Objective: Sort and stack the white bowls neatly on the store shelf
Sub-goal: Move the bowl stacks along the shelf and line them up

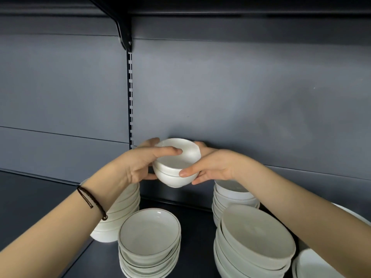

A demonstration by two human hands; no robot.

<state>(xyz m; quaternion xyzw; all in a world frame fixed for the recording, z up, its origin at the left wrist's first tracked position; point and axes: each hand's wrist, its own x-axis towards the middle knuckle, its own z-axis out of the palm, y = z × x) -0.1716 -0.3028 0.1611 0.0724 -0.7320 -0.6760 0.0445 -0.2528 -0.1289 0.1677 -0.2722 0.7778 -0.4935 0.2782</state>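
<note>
Two small white bowls [176, 167], nested one in the other, hang in the air above the dark shelf [198, 221], close to the back panel. My left hand [138, 163] grips them from the left, thumb lying over the top bowl's rim and fingers behind. My right hand [208, 167] holds them from the right, thumb on the near side, fingers round the far side. Under my left wrist stands a tall stack of rimmed bowls [120, 213], partly hidden by the arm.
A stack of shallow dishes [149, 243] stands front centre. A tilted stack of wide bowls [255, 243] is front right, with a deeper-bowl stack [234, 197] behind it. More white ware [315, 265] shows at the right edge. A black bracket [124, 31] carries the shelf overhead.
</note>
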